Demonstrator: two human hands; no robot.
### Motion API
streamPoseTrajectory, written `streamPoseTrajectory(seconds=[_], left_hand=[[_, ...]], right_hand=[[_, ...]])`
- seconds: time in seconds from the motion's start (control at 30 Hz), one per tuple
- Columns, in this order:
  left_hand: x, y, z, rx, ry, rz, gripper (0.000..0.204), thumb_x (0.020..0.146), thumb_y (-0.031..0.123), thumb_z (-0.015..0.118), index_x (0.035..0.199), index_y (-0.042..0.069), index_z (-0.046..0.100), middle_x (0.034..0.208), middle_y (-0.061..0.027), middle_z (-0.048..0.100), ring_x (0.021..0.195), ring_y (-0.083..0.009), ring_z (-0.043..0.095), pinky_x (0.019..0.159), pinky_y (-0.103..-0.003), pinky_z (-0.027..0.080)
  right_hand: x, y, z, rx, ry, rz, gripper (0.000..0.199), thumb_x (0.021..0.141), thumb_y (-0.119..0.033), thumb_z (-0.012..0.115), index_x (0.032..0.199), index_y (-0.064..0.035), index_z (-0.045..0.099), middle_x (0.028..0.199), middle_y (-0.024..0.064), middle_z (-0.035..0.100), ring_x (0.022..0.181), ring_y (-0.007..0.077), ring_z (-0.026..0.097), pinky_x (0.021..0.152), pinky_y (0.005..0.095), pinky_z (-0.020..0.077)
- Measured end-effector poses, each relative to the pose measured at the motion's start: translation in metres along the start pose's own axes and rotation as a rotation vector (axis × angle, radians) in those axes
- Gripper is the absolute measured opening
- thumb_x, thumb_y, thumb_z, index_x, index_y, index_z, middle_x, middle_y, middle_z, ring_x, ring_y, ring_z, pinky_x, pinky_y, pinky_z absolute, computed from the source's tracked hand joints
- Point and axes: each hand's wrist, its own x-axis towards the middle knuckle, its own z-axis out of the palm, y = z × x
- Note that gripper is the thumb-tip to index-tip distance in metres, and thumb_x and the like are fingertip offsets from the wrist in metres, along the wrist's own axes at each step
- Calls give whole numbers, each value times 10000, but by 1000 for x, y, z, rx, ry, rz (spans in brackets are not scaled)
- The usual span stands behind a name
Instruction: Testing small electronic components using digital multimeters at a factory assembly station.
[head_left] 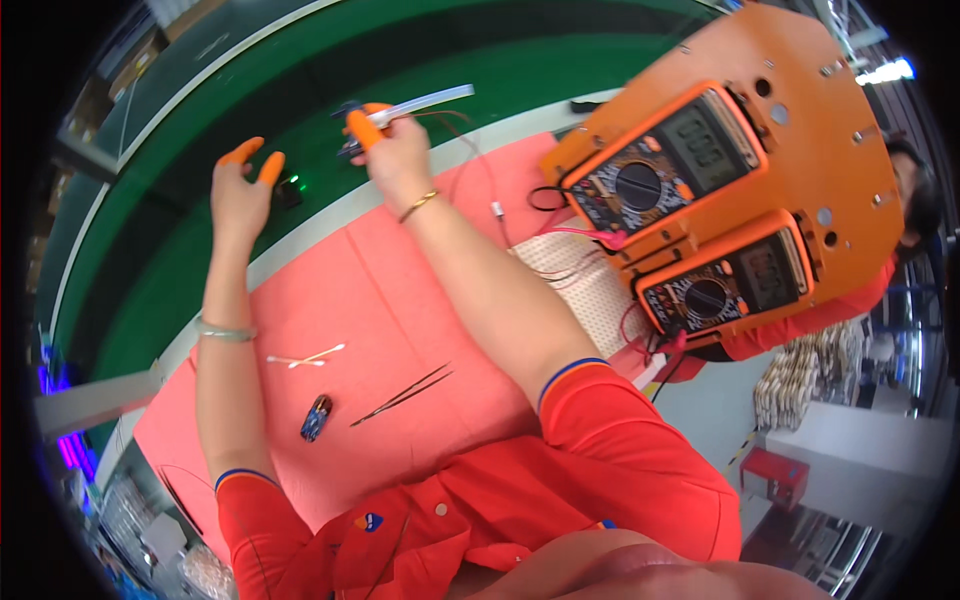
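Your right hand [392, 150] in the upper middle of the frame covers most of the small dark part [350, 148] it pinches, the black piece [289, 190] beside your left hand [240, 195] is too small to identify, and the multimeter readouts [702, 134] blur.

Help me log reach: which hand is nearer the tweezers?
Left. The left hand is raised over the belt, up-left of the tweezers; the right hand is farther up, holding small parts.
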Motion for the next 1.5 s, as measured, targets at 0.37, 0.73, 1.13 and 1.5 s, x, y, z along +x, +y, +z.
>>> streamPoseTrajectory(seconds=[0.37, 0.73, 1.13, 1.5], left_hand=[[20, 236, 110, -1295, -712, -32, 370, 886, 267, 363, 1142, 10, 437, 1123, -128, 494, 1037, -234, 473, 909, -331, 362], [8, 210, 163, -1494, -836, -368, 500, 846, 452, 411, 1087, 17, 454, 1046, -156, 518, 937, -237, 519, 789, -325, 445], [-1, 203, 164, -1091, -600, -234, 231, 824, 53, 408, 973, 33, 582, 736, -30, 555, 543, -70, 448, 495, -199, 425], [-1, 204, 154, -1012, -595, -204, 177, 810, 132, 495, 897, 30, 611, 655, -31, 557, 495, -74, 420, 457, -209, 382]], right_hand=[[-1, 26, -9, 794, -111, 307, 270, 795, -179, 568, 1003, -18, 509, 803, 56, 561, 674, 114, 537, 528, 227, 446], [-9, -2, 2, 2, 15, 133, 270, 781, -132, 578, 1004, 1, 505, 793, 67, 561, 634, 108, 519, 522, 228, 419], [-11, 8, 12, 94, 11, -37, 242, 747, -51, 609, 964, 13, 524, 772, 48, 559, 630, 85, 510, 525, 214, 401], [-11, 10, 12, 79, -86, -38, 240, 769, -50, 584, 990, 14, 516, 778, 49, 566, 646, 86, 538, 509, 196, 420]])
